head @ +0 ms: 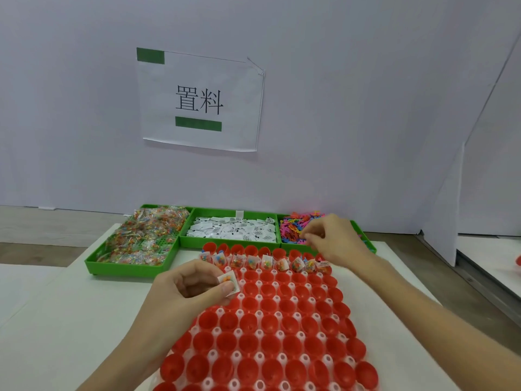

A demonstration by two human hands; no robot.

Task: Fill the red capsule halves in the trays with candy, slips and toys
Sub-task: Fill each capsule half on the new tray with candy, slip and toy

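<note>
My left hand pinches a small clear candy packet between thumb and fingertips, just above the near-left edge of the filled row in the capsule tray. My right hand reaches past the far right corner of that tray to the green bin of coloured plastic toys, fingers curled together; whether they hold a toy I cannot tell. The tray of red capsule halves lies on the white table directly before me. One row near its far end carries candy packets standing in the cups; the rows nearer to me look unfilled. Beyond the tray sit three green bins side by side: candy packets to the left, white paper slips in the middle, toys to the right. On the wall behind the bins hangs a paper sign.
</note>
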